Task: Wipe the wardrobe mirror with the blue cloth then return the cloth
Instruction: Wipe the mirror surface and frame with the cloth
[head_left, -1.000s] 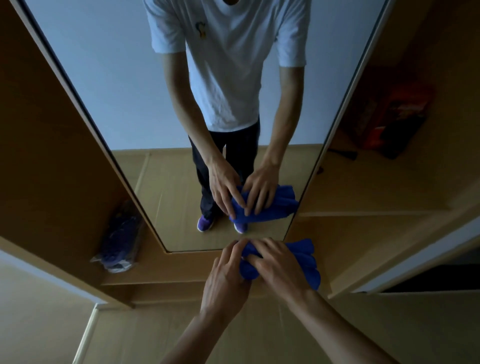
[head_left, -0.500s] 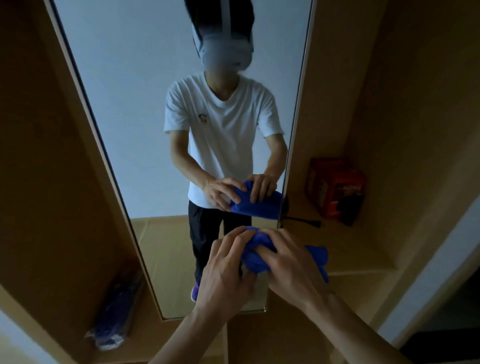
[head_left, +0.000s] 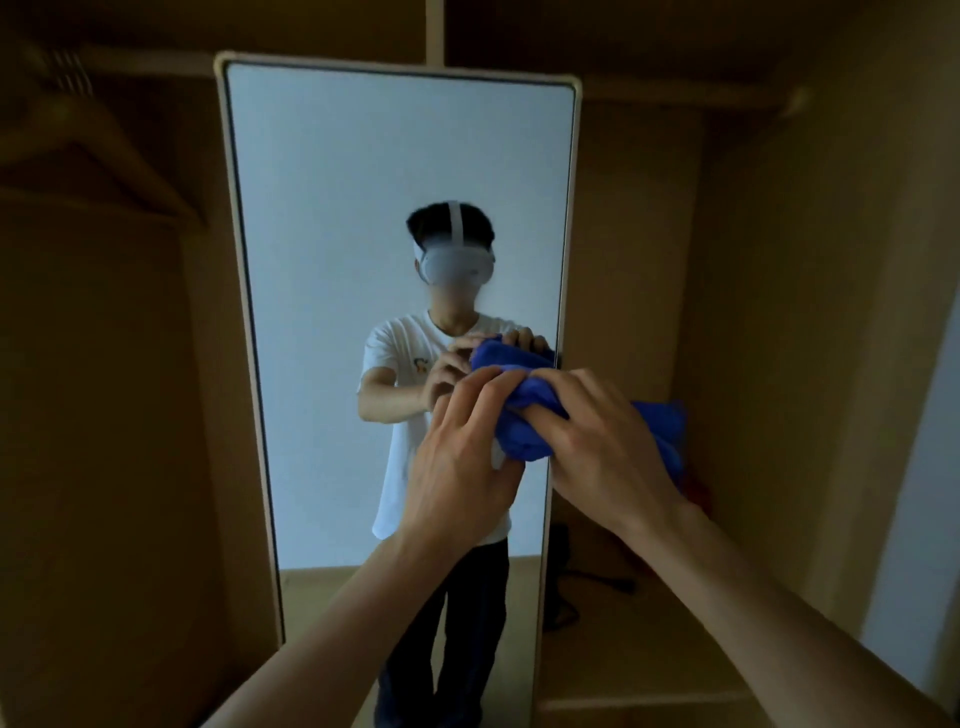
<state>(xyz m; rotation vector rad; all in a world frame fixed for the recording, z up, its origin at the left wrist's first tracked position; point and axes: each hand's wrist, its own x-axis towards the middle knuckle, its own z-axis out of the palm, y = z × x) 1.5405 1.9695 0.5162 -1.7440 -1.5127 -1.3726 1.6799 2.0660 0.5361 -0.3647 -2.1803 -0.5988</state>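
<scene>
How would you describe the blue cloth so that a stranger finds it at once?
Find the tall mirror in the wardrobe. In front of its right edge, the left hand and right hand grip a bunched cloth. Nothing else here, save its reflection, is bright blue.

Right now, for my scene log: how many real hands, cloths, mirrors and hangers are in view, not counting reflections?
Hands: 2 (left hand, right hand, both gripping the cloth)
Blue cloth: 1
Mirror: 1
Wooden hanger, dim, upper left: 1
Total: 5
</scene>
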